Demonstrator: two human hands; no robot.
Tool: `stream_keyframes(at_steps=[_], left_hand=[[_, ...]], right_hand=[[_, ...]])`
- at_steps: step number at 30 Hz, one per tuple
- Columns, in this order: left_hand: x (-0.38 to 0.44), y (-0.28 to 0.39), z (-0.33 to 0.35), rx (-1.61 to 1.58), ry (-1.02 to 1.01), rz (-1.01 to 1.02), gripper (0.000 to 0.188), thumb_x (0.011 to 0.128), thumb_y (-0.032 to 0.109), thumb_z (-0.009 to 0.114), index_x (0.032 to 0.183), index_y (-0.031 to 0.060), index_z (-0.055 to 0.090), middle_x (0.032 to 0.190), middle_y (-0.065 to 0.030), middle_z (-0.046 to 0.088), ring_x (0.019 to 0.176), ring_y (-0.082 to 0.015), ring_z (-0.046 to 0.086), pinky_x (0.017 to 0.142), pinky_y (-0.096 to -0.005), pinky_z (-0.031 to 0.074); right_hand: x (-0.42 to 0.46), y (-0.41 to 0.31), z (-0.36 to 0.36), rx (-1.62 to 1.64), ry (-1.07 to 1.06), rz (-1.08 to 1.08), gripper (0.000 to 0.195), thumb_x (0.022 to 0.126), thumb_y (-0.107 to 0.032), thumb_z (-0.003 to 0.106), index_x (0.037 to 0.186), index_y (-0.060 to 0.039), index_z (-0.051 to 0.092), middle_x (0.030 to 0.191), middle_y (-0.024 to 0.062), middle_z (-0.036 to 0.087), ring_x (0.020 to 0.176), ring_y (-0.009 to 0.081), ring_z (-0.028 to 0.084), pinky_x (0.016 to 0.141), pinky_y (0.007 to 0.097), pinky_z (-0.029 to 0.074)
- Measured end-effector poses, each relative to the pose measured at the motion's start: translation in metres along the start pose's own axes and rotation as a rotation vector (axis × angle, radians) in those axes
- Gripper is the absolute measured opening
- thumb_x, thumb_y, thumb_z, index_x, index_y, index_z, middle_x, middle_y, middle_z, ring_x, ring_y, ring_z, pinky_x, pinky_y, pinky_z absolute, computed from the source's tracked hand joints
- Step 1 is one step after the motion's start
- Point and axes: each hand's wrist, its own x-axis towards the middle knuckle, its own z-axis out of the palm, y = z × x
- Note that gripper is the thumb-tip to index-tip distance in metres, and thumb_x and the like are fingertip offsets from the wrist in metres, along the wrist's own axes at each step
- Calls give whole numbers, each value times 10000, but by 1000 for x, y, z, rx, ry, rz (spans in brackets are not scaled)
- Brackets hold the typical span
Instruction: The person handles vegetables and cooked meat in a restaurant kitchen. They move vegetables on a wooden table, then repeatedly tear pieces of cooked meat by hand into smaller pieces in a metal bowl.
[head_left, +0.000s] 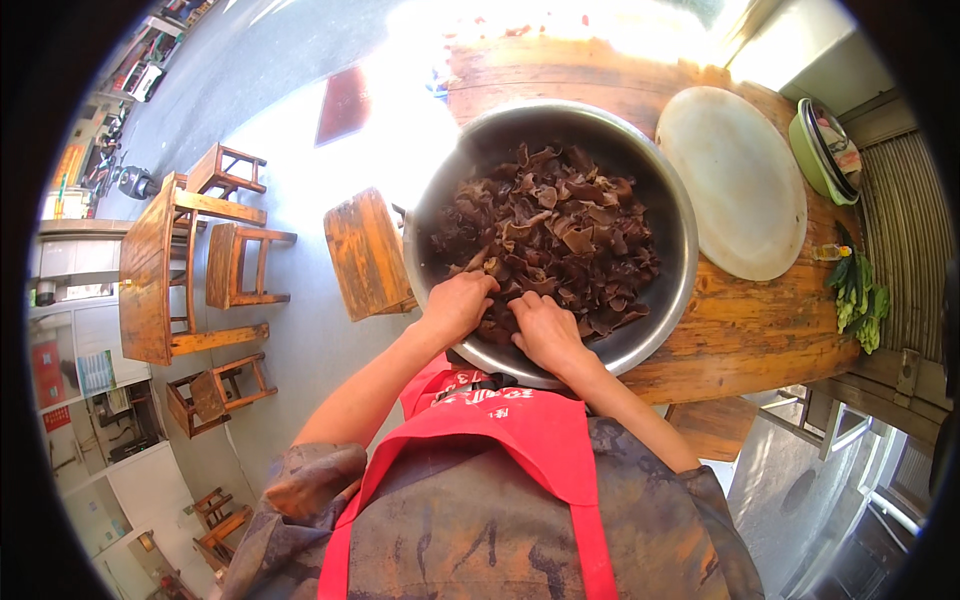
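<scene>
A wide stainless steel basin (684, 300) holds a heap of dark brown wood ear mushrooms (577, 225), which look wet. Both of my hands are over its near side, close together. My left hand (459, 304) has its fingers bent and pinched on a piece of the mushroom. A short gap to the right, my right hand (547, 330) also has curled fingers on mushroom pieces. The fingertips are partly hidden, so the exact pieces held are hard to make out.
The basin stands on a wooden table (750, 322), beside a pale round board or lid (731, 184). Farther right are a green basin (806, 150), a small bottle (831, 253) and leafy greens (862, 300). A wooden stool (367, 255) stands left; another table (154, 277) lies beyond.
</scene>
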Motion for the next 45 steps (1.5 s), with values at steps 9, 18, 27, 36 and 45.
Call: stream_keyframes(at_steps=[9,18,27,36,45], left_hand=[[3,35,-32,-959,-2,-213,277,842,182,681,1075,35,649,984,-112,689,881,-148,650,763,-294,506],[17,53,-32,-1050,167,-259,190,869,113,666,1023,6,631,862,-18,657,763,-71,595,723,-218,494],[16,59,-43,-1316,75,-256,254,869,91,650,1093,-6,581,1006,-44,640,898,-98,602,821,-238,486],[12,82,-49,-422,400,-11,185,765,38,666,946,43,626,877,-73,640,795,-199,634,721,-303,495],[22,80,-42,-318,436,-1,136,773,91,679,888,40,628,752,-91,624,699,-186,618,663,-321,487]], right_hand=[[19,26,-90,1020,-258,270,240,862,-88,630,1054,24,540,904,86,635,709,116,605,513,233,488],[20,14,-96,1163,-104,252,241,882,-35,596,1104,51,563,986,98,641,848,152,656,762,275,567],[22,10,-97,1187,38,218,257,893,-20,543,1138,44,584,980,114,664,853,151,662,746,283,567],[23,-1,-89,588,134,237,201,774,-30,580,956,23,648,837,224,658,779,318,673,690,367,526],[40,17,-67,364,373,244,196,781,-15,561,949,25,654,826,215,662,742,336,662,691,399,530]])
